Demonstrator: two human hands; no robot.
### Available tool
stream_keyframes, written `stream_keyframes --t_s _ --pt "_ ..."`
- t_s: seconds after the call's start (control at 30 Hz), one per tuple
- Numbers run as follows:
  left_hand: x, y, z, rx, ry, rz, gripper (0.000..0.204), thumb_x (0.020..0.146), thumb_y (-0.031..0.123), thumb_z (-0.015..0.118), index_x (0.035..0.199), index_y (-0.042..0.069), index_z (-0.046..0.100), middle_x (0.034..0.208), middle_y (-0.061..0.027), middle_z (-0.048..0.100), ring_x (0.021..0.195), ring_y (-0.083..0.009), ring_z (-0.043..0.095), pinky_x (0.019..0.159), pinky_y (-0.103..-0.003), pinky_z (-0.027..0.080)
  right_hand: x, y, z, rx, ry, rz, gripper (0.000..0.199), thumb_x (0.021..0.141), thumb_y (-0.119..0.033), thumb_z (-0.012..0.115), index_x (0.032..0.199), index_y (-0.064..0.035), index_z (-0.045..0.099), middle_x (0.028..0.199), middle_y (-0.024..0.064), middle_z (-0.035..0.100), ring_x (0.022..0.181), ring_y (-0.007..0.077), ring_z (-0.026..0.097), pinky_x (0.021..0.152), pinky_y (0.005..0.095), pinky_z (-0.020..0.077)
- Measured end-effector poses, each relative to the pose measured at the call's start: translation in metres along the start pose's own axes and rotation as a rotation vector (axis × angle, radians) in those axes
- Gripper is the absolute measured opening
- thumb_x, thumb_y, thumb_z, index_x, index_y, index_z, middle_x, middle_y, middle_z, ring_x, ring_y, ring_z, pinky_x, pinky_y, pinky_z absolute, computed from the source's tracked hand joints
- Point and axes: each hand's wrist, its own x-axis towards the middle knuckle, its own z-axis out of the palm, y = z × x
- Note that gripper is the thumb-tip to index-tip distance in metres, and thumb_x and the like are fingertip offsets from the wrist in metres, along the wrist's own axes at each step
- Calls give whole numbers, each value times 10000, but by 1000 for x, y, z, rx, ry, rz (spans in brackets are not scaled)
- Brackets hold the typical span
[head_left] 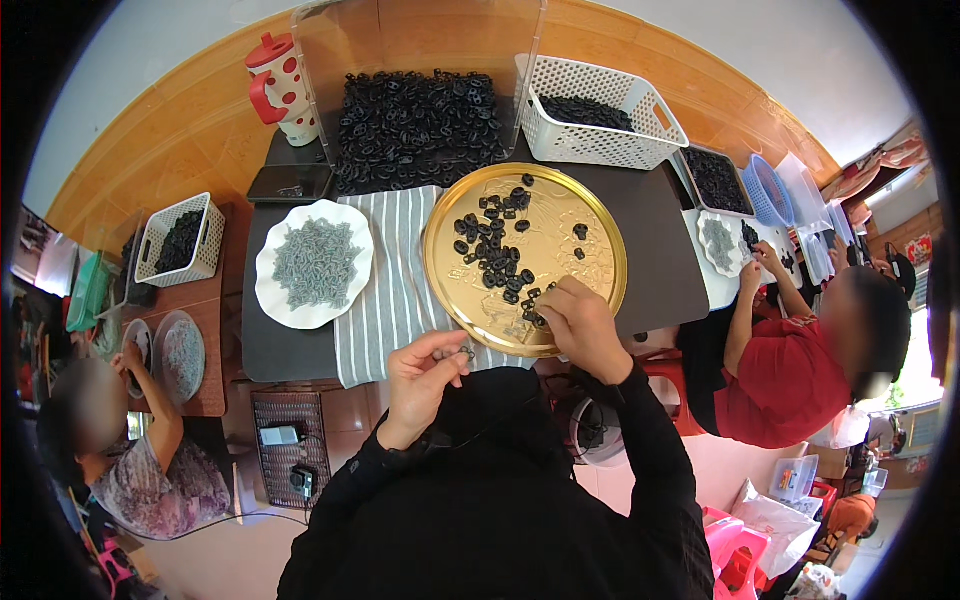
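Observation:
Over the front edge of the striped cloth [385, 290], my left hand [415, 385] is closed in a pinch, with small pieces at its fingertips too tiny to make out. My right hand [585, 325] reaches over the near right rim of a round gold tray [590, 200]. Its fingers are closed at a small black plastic piece [530, 308] in the near part of the tray. Several more black plastic pieces [495, 255] with holes lie in a loose heap at the tray's middle. Left of the cloth, a white scalloped plate [285, 305] holds a pile of small grey pieces [318, 262].
Behind the tray stand a clear bin of black pieces [415, 125] and a white perforated basket [600, 145]. A red-dotted tumbler [285, 90] is at back left. One person [140, 440] works at left, another in red [800, 370] at right.

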Motion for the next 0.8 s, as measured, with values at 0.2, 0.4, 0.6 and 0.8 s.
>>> stream_keyframes --t_s 0.2,0.4,0.6,0.8 --pt "1 -1 -1 -2 25 1 249 818 -84 597 1056 -32 651 844 -65 634 667 -113 605 522 -196 461 27 4 15 -104 -97 -65 95 750 -52 616 833 -8 629 759 153 539 726 336 567 648 406 462" --pt "-3 -3 -4 6 13 -12 247 829 -87 592 1056 -15 657 837 -49 609 677 -96 584 536 -194 454 40 3 27 -130 -283 -120 110 702 -66 638 749 15 580 761 175 544 759 361 572 678 429 466" --pt "-1 -2 -3 8 31 -38 239 827 -76 603 1051 -13 658 831 -51 617 681 -92 586 537 -192 454 34 4 31 -214 -270 -47 154 691 -53 626 807 31 569 780 193 574 729 373 599 671 442 490" --pt "-3 -2 -3 -9 -1 -33 234 830 -74 593 1044 -9 663 849 -52 629 687 -86 584 540 -187 453 41 12 31 107 -331 66 175 686 -41 652 839 8 583 762 164 568 701 326 594 628 378 472"
